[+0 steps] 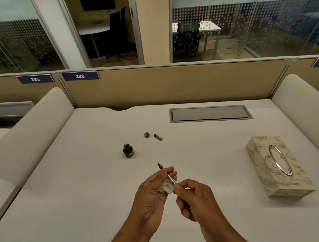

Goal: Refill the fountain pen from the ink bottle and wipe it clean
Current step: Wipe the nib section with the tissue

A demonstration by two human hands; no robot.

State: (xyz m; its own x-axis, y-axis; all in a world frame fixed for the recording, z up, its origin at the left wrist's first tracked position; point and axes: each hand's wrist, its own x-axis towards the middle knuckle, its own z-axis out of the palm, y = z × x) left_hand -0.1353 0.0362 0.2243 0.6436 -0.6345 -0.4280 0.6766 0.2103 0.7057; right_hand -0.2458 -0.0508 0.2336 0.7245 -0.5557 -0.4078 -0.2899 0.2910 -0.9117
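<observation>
Both hands hold the fountain pen (160, 166) above the desk, nib pointing up and away. My left hand (153, 193) pinches the pen near the nib and also holds a small white tissue (165, 187) against its palm. My right hand (193, 196) grips the pen's rear end between thumb and fingers. The open ink bottle (128, 150) stands upright on the white desk (84, 180), a little beyond and left of the hands. Its cap (147, 134) and the pen's cap (158, 137) lie farther back.
A patterned tissue box (279, 165) lies on the right side of the desk. A grey cable hatch (210, 113) is set into the desk at the back. Beige partitions close off the back and both sides.
</observation>
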